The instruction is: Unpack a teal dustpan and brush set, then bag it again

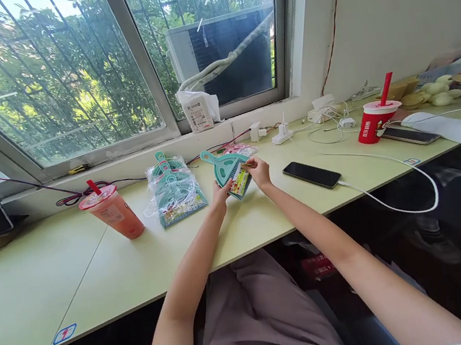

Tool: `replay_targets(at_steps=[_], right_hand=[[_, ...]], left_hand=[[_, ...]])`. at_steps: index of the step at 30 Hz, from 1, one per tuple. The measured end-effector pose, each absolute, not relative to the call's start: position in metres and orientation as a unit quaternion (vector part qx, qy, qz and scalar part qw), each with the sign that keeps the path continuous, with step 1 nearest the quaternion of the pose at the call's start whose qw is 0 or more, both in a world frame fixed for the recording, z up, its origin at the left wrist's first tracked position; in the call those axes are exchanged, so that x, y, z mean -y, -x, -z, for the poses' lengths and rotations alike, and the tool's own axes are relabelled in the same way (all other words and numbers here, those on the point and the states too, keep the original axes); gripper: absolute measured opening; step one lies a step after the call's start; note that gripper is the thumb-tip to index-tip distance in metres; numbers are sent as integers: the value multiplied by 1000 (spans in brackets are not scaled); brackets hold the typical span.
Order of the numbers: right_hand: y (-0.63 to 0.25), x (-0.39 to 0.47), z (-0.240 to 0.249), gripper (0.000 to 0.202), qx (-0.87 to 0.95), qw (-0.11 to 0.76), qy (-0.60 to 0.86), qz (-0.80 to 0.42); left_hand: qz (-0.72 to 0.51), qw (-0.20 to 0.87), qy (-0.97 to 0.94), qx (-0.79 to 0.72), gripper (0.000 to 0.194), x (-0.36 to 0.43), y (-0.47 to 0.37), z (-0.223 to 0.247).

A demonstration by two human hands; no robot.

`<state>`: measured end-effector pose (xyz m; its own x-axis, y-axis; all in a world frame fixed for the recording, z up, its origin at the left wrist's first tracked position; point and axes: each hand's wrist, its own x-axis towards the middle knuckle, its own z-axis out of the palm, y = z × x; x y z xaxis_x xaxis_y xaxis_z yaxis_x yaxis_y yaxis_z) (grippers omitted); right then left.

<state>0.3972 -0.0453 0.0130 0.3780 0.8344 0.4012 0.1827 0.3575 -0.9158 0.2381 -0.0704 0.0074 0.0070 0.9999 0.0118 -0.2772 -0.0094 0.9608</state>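
A teal mini dustpan [221,166] with a colourful paper label [239,182] lies on the pale green desk [97,269]. My left hand [219,194] grips its near left edge. My right hand [259,171] pinches the label at the pan's right side. Left of it sits a clear plastic bag of more teal dustpan sets [174,188]. A small pink-patterned packet [241,148] lies just behind the dustpan.
A pink iced drink with a red straw [111,212] stands at left. A black phone [312,175] with a white cable [395,193] lies right. A red cup [375,119], chargers [326,111] and another person's sleeve [455,131] are at far right. A window runs behind.
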Motion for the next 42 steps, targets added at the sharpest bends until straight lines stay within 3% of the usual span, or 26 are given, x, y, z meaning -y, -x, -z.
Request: replay_targets(at_steps=[7, 12, 15, 19, 22, 25, 32, 35, 42], right_hand=[[-399, 44, -10, 38, 528, 628, 545, -175], [-399, 44, -7, 59, 445, 654, 590, -160], [-391, 43, -3, 54, 412, 636, 580, -300], [-374, 45, 1, 27, 453, 533, 412, -584], [-371, 49, -2, 17, 428, 524, 374, -635], [-378, 53, -9, 12, 408, 551, 365, -630], [-394, 51, -7, 15, 408, 601, 321, -607], [-391, 48, -1, 10, 403, 584, 340, -617], [-389, 47, 1, 8, 408, 570, 352, -620]], left_hand=[[-561, 564, -419, -437, 59, 72, -235, -12], [-591, 563, -396, -422, 60, 71, -229, -16], [-617, 542, -393, -414, 64, 68, -225, -18], [-628, 510, -413, -419, 63, 66, -220, -18], [-625, 493, -450, -404, 57, 68, -222, -20], [-610, 419, -533, -409, 48, 75, -222, -30], [-583, 103, -638, -492, 24, 88, -183, -61], [-558, 69, -611, -557, 24, 81, -162, -55], [-547, 99, -589, -587, 34, 67, -153, -32]])
